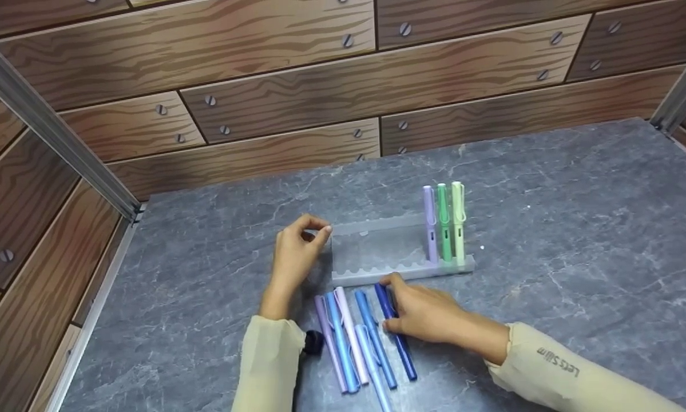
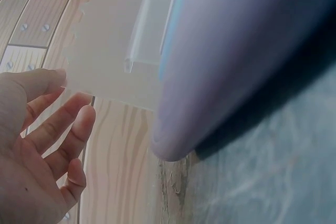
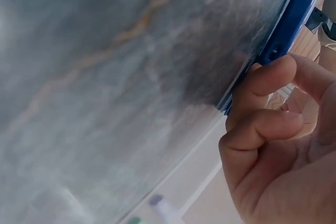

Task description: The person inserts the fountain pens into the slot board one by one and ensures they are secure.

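Note:
In the head view a translucent pen rack (image 1: 371,277) with notched rails lies on the table. A purple pen (image 1: 429,206), a green pen (image 1: 443,206) and a pale green pen (image 1: 458,200) sit side by side at its right end. My left hand (image 1: 297,252) pinches the rack's left edge between thumb and finger; the left wrist view shows the other fingers (image 2: 68,135) loosely bent. With thumb and fingers my right hand (image 1: 434,312) holds a dark blue pen (image 1: 404,355) just in front of the rack. That pen (image 3: 289,24) also appears in the right wrist view.
Before the rack lie a purple pen (image 1: 332,346), a blue pen (image 1: 343,343), a pale pink pen (image 1: 352,340), another blue pen (image 1: 380,343) and a light blue pen (image 1: 372,360). Wood-patterned panels (image 1: 280,86) border the grey marbled table (image 1: 577,240).

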### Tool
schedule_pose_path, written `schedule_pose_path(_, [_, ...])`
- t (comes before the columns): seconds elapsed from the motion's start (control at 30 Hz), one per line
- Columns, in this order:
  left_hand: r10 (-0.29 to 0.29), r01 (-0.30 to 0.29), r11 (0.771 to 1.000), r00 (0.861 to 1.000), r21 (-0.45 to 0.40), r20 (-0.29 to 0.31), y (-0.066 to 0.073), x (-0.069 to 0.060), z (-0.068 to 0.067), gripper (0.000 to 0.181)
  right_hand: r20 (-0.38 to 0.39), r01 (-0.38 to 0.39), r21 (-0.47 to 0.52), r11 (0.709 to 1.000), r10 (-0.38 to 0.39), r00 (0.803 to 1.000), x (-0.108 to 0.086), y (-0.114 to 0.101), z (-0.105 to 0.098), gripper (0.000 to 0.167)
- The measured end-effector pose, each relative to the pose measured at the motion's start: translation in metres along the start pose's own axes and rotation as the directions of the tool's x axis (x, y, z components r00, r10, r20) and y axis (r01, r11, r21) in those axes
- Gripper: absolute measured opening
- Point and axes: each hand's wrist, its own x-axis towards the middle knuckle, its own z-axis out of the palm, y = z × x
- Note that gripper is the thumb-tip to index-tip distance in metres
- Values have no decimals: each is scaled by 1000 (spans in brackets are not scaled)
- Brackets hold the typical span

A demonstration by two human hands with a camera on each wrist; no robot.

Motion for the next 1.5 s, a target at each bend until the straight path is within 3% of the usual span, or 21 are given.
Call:
schedule_pose_path(0.4, [-27,27,1000,1000,-6,7,-1,0,1,10,41,-9,-40,999,11,999,1,-3,-3,63])
schedule_pose_path(0.57, [-23,23,1000,1000,1,10,-2,1,1,9,79,-1,-80,997,8,997,-1,-3,-4,50])
schedule_pose_path(0.9, [-6,6,1000,1000,-3,22,0,2,1,11,59,27,-65,997,-23,998,-2,0,-2,38])
schedule_pose_path(1.23, [-18,18,1000,1000,-6,16,-1,0,2,10,60,95,73,993,-99,993,-11,6,-13,36])
schedule_pose_path(1.5, [-21,21,1000,1000,-1,12,-1,0,1,10,57,95,250,963,-112,992,-18,7,-30,40])
